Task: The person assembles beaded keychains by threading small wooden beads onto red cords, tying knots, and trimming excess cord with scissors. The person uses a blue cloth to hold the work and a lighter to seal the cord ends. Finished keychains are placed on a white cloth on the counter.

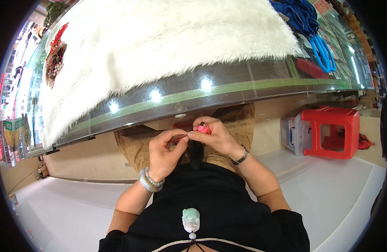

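In front of my lap, below the counter's edge, my two hands meet at the fingertips. My left hand is closed, its thumb and forefinger pinching a small bunch of thin reddish-brown cords. My right hand curls round a small pink-red object with a dark end, which looks like a lighter. Its thumb and forefinger also press against the tip of the cords beside my left thumb. What lies exactly between the fingertips is too small to make out.
White fur covers much of the glass counter. A bundle of red cords with beads lies on its left. At right are a blue bag with round handles, a red stool and a clear plastic box.
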A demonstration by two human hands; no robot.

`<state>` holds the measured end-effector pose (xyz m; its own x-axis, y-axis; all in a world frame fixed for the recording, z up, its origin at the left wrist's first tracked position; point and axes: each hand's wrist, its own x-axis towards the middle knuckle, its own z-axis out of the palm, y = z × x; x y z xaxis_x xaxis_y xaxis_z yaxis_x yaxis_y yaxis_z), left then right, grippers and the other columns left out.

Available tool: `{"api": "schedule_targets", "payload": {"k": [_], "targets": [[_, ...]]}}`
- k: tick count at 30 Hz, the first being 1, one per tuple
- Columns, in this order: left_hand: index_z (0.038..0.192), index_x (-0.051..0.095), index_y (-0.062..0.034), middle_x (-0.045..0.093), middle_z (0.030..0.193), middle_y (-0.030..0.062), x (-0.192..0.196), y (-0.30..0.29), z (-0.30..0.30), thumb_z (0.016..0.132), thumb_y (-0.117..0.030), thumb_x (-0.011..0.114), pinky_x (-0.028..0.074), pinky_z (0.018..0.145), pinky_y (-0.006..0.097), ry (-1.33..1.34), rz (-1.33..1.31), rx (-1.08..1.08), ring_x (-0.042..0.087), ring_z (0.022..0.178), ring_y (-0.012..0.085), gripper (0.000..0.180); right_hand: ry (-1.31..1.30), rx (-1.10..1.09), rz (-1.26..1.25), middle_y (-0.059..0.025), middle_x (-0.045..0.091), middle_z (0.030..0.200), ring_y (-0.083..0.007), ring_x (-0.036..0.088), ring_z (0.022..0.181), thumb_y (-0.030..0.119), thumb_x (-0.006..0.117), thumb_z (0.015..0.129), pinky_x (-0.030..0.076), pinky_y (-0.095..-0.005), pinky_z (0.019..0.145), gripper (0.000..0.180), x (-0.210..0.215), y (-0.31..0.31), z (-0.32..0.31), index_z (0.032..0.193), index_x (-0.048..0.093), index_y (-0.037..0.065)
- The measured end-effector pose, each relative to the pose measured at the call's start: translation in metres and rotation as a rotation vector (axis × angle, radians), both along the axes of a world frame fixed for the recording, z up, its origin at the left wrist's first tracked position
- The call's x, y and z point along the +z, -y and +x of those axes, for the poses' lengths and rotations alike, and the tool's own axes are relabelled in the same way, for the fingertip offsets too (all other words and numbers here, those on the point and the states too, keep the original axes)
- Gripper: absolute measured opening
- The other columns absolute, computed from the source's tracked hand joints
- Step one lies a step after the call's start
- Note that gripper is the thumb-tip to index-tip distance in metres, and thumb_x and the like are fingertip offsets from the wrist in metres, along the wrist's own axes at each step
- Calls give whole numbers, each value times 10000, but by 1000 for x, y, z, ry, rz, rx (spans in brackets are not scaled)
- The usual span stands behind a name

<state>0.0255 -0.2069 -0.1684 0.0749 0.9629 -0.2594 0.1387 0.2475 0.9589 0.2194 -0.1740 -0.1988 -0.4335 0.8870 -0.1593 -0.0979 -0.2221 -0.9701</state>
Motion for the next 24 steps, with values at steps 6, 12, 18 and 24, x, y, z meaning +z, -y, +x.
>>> {"api": "schedule_targets", "payload": {"k": [6,12,18,24], "targets": [[1130,673,39,739,982,97,3,-1,-2,997,17,624,592,799,278,474,-187,-33,720,870,155,143,-537,-28,-508,32,460,652,-52,378,519,204,603,1052,321,-217,467,159,7,4,16,1090,564,55],[1126,669,37,745,972,143,11,-2,-5,1002,8,598,587,805,307,489,-241,-42,725,877,193,146,-410,30,-456,24,471,659,-48,399,525,204,650,1025,328,-212,474,179,8,8,16,1065,596,38],[1153,686,30,750,1014,116,15,3,-1,994,17,629,601,764,276,404,-187,-40,716,852,151,169,-280,-17,-254,-7,672,807,-73,633,697,86,762,931,500,-210,609,292,15,23,11,1184,656,-16],[1136,738,-7,775,1087,77,44,0,-3,960,-95,715,567,670,244,62,208,-146,699,825,87,197,233,-8,-81,-78,763,977,-120,699,881,77,826,868,566,-276,778,170,57,16,11,998,756,-6]]}}
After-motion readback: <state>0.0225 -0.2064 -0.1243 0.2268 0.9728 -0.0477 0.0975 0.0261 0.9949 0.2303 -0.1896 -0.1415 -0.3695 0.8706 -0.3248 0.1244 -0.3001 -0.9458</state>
